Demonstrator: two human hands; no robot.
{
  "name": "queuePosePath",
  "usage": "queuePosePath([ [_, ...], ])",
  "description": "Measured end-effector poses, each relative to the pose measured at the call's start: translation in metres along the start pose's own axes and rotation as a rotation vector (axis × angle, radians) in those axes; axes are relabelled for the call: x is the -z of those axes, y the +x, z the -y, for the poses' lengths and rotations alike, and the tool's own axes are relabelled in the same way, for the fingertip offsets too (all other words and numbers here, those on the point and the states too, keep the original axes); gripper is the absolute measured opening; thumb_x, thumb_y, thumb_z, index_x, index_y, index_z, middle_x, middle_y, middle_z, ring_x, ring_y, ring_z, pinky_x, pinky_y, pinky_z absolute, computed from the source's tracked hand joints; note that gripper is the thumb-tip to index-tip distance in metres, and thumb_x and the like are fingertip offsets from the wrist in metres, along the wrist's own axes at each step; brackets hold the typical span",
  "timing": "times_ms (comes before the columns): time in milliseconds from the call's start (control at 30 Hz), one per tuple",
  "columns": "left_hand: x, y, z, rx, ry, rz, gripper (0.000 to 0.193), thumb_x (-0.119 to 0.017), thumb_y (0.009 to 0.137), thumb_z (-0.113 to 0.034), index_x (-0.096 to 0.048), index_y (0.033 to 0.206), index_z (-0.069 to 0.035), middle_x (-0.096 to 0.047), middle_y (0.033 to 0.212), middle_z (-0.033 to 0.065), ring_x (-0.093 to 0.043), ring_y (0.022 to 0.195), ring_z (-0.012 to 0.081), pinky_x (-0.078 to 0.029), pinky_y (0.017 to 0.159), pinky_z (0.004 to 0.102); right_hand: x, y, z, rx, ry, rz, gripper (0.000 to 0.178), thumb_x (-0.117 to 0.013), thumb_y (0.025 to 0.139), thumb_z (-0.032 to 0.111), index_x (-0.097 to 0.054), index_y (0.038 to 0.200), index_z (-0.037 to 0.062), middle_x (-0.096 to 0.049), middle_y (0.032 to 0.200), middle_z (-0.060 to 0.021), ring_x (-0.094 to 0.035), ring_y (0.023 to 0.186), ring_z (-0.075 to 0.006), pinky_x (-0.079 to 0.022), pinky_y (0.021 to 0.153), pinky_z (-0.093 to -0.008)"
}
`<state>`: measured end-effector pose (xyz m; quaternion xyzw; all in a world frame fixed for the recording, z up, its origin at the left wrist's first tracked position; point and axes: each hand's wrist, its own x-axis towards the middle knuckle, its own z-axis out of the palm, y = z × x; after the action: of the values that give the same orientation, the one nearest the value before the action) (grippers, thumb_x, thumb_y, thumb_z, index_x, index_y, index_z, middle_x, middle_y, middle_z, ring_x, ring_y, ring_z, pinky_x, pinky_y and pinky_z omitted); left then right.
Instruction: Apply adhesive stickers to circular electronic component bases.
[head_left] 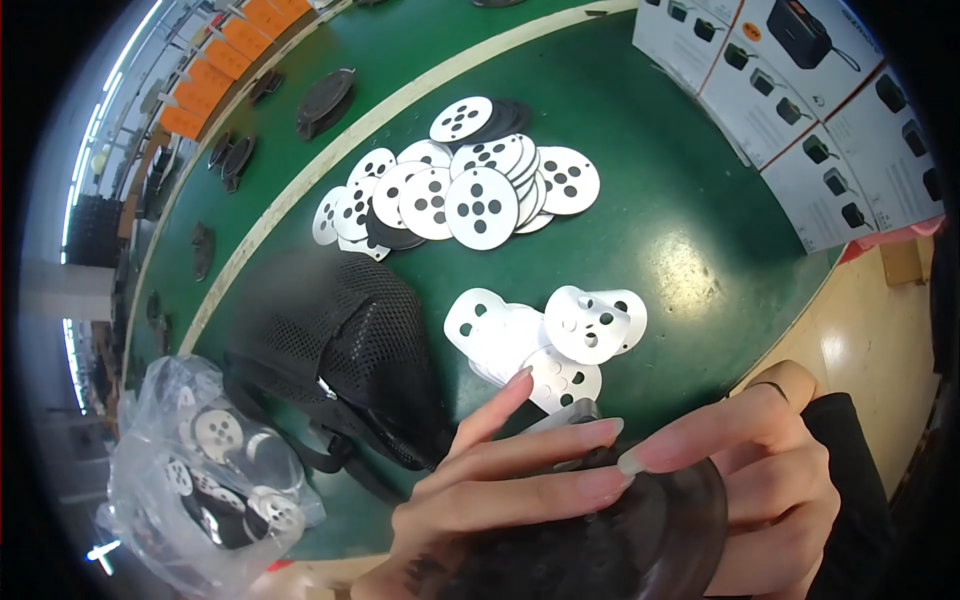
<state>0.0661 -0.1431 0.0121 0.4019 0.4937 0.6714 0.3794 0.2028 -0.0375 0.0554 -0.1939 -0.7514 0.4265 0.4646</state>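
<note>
Close to me at the lower edge is a dark, glossy round part (672,530), cut off by the picture's lower border; its exact kind I cannot make out. My right hand (765,470) grips it from the right, fingers curled around the rim and a fingertip pressed on top. Across its far side lie the long fingers of my left hand (510,475), touching its surface; the left thumb is hidden. A small grey metal-like piece (575,412) shows beside the left fingers. Just beyond are loose white peeled sheets with holes (505,335), some curled.
White round stickers with black dots (482,208) lie piled farther back on the green table (680,345). A black mesh bag (345,350) and a clear plastic bag of discs (215,480) are left. Printed cartons (780,110) stand right. Dark oval parts (326,100) lie beyond the pale strip.
</note>
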Motion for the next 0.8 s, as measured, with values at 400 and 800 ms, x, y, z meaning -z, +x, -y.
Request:
queuePosePath([
  [400,0.016,0.037,-0.024,-0.001,0.356,0.478,0.043,-0.041,0.091,-0.034,-0.055,0.109,0.002,-0.061,0.11,0.0142,-0.054,0.11,0.0362,-0.021,0.103,0.0594,0.011,0.032,-0.017,0.449,0.043,0.204,0.024,-0.064,0.05,0.0,-0.057,0.073,-0.0007,-0.056,0.075,-0.0096,-0.053,0.055,-0.02,-0.053,0.061,-0.0444],
  [800,0.036,0.037,-0.008,0.22,-0.147,0.711,0.088,-0.029,0.071,-0.054,-0.035,0.129,0.013,-0.038,0.136,0.0223,-0.024,0.135,0.0261,0.013,0.108,0.0453,0.002,0.01,-0.016,0.103,-0.194,0.117,0.017,-0.075,0.06,0.005,-0.061,0.07,0.0051,-0.049,0.062,-0.0004,-0.053,0.052,-0.0181,-0.048,0.07,-0.0408],
])
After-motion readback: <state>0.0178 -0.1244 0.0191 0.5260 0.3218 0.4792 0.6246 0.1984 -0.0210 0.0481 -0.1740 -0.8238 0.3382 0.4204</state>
